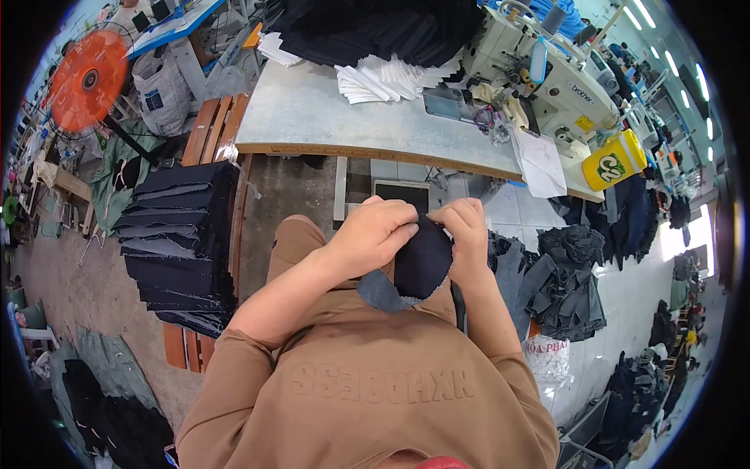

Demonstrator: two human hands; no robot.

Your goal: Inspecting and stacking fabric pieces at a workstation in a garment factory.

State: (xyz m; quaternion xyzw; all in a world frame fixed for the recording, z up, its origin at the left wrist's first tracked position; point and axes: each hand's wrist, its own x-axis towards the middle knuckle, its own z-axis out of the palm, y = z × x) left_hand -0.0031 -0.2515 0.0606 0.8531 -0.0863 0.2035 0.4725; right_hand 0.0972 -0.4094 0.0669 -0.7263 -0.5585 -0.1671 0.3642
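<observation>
Spanning the upper view, a pale-topped, wooden-edged table [312, 117] stands beyond a stack of dark-navy denim [180, 234]. Nearer, a small navy denim piece [422, 262] hangs pinched between curled, nearly closed left hand [381, 228] and right hand [464, 234].

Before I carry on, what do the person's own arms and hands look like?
The left sleeve and right sleeve are brown, loose and short, ending near the elbows, with no print that I can see. Below them, the left forearm and right forearm are uncovered. The left hand and right hand wear no gloves; no watch or bracelet shows.
</observation>
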